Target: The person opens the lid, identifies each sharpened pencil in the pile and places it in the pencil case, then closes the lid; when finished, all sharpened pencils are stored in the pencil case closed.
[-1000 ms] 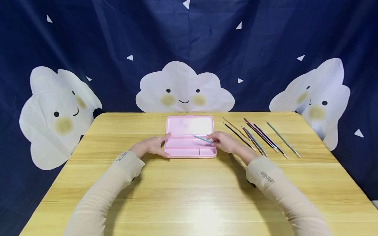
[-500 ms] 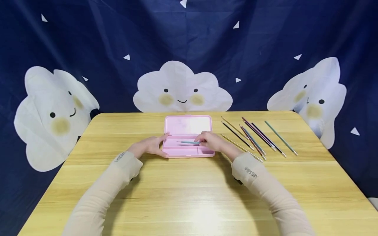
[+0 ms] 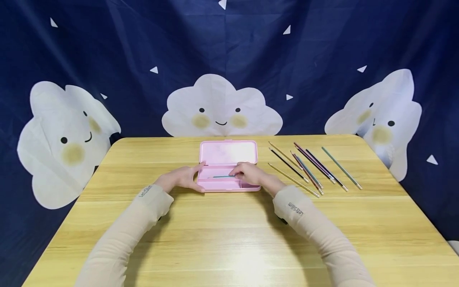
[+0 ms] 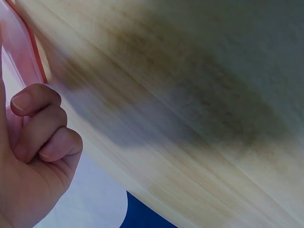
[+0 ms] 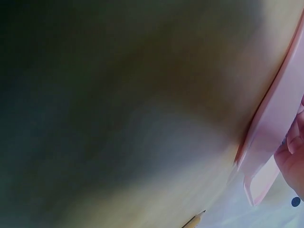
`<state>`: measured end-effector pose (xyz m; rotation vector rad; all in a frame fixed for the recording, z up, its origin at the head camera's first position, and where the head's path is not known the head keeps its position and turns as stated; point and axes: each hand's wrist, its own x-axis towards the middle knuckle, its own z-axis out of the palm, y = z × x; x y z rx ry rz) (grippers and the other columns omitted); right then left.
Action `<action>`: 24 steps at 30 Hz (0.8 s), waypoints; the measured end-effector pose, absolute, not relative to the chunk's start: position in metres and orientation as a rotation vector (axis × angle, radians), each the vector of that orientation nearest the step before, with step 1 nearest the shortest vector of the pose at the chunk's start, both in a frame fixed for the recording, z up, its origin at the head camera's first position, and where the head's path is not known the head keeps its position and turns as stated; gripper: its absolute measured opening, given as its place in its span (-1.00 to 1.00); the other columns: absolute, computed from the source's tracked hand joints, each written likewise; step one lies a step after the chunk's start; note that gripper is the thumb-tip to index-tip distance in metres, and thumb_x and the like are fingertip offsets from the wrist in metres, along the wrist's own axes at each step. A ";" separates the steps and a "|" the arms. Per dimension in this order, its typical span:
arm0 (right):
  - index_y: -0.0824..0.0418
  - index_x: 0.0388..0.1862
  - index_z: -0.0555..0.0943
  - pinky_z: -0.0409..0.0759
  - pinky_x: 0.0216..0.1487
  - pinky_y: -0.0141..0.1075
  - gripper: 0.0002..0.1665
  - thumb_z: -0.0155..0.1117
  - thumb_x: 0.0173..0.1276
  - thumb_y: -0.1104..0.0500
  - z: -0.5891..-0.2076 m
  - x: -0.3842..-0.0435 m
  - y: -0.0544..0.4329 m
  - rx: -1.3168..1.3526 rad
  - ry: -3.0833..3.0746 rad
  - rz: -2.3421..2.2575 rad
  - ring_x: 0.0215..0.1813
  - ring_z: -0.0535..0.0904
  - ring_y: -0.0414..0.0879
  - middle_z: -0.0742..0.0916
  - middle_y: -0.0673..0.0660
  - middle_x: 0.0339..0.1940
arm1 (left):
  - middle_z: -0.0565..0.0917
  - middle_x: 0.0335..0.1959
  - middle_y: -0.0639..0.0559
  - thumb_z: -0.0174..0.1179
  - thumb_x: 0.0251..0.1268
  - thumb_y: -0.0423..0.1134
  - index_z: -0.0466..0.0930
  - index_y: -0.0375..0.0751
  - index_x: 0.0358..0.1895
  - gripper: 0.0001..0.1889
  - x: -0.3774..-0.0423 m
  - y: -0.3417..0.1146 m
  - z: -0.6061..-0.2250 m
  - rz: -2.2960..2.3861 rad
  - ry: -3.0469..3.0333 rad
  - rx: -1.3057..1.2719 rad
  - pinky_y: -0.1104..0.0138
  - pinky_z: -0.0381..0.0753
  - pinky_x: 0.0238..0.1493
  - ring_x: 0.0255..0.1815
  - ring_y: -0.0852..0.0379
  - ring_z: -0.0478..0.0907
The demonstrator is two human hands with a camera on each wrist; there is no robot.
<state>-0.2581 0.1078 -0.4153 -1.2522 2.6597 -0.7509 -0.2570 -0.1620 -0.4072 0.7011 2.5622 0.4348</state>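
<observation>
A pink pencil case (image 3: pixel 219 185) lies open on the wooden table in the head view, its lid (image 3: pixel 227 152) tipped back away from me. My left hand (image 3: pixel 181 176) holds the case's left end between thumb and forefinger; its other fingers (image 4: pixel 40 123) are curled in the left wrist view. My right hand (image 3: pixel 251 174) pinches a teal pencil (image 3: pixel 220 176) inside the long compartment, the tip pointing left. Its right end is hidden by the fingers. At the right wrist view's edge, part of that hand (image 5: pixel 294 156) shows over the case wall (image 5: pixel 273 123).
Several loose pencils lie to the right of the case, among them a black one (image 3: pixel 288 165), a yellow one (image 3: pixel 294 180) close to my right forearm, and a green one (image 3: pixel 342 168) farthest right. A dark blue cloth (image 3: pixel 305 48) with cloud prints hangs behind the table (image 3: pixel 215 239).
My right hand has carried the teal pencil left and down into the long compartment. A yellow pencil, earlier hidden by the right arm, now shows. The left hand keeps its place on the case.
</observation>
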 end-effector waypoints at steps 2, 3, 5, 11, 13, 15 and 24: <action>0.32 -0.18 0.67 0.49 -0.18 -0.34 -0.75 0.14 0.20 0.44 -0.416 -0.258 0.107 -1.239 2.657 -0.739 -0.29 0.52 -0.08 0.65 0.14 -0.37 | 0.20 0.29 -0.45 0.33 -0.11 0.19 -0.23 -0.24 0.44 0.16 -0.257 -0.162 -0.407 0.435 2.557 0.698 0.04 0.18 0.27 0.26 -0.25 0.24; 0.31 -0.17 0.67 0.49 -0.16 -0.34 -0.75 0.14 0.21 0.44 -0.416 -0.259 0.107 -1.230 2.656 -0.732 -0.27 0.53 -0.08 0.65 0.14 -0.36 | 0.20 0.29 -0.46 0.32 -0.10 0.19 -0.23 -0.24 0.44 0.16 -0.257 -0.161 -0.406 0.434 2.555 0.696 0.04 0.18 0.27 0.26 -0.25 0.23; 0.30 -0.16 0.67 0.50 -0.13 -0.32 -0.74 0.12 0.22 0.43 -0.416 -0.259 0.107 -1.209 2.653 -0.719 -0.23 0.55 -0.06 0.66 0.15 -0.33 | 0.19 0.29 -0.47 0.32 -0.10 0.18 -0.24 -0.24 0.44 0.16 -0.257 -0.161 -0.406 0.433 2.550 0.694 0.04 0.18 0.27 0.27 -0.26 0.23; 0.30 -0.13 0.66 0.49 -0.08 -0.29 -0.72 0.09 0.24 0.44 -0.416 -0.259 0.107 -1.148 2.613 -0.756 -0.18 0.55 -0.04 0.67 0.17 -0.26 | 0.21 0.28 -0.45 0.32 -0.11 0.20 -0.24 -0.24 0.44 0.17 -0.256 -0.160 -0.404 0.424 2.548 0.697 0.05 0.18 0.27 0.26 -0.24 0.24; 0.31 -0.14 0.66 0.49 -0.09 -0.30 -0.72 0.09 0.23 0.44 -0.416 -0.258 0.108 -1.139 2.599 -0.796 -0.20 0.54 -0.05 0.67 0.18 -0.27 | 0.21 0.28 -0.45 0.32 -0.11 0.21 -0.24 -0.24 0.44 0.17 -0.256 -0.159 -0.404 0.423 2.549 0.692 0.05 0.18 0.28 0.27 -0.23 0.24; 0.34 -0.14 0.65 0.49 -0.11 -0.31 -0.73 0.09 0.23 0.44 -0.416 -0.258 0.109 -1.123 2.577 -0.858 -0.22 0.53 -0.06 0.67 0.19 -0.28 | 0.21 0.28 -0.44 0.32 -0.11 0.21 -0.24 -0.23 0.45 0.17 -0.256 -0.160 -0.404 0.421 2.549 0.686 0.05 0.17 0.28 0.27 -0.23 0.24; 0.42 -0.08 0.60 0.45 -0.17 -0.33 -0.72 0.10 0.23 0.44 -0.407 -0.254 0.128 -0.930 2.509 -1.117 -0.26 0.46 -0.09 0.65 0.25 -0.27 | 0.19 0.30 -0.43 0.31 -0.11 0.21 -0.24 -0.21 0.45 0.17 -0.258 -0.161 -0.408 0.417 2.551 0.670 0.05 0.17 0.28 0.27 -0.23 0.23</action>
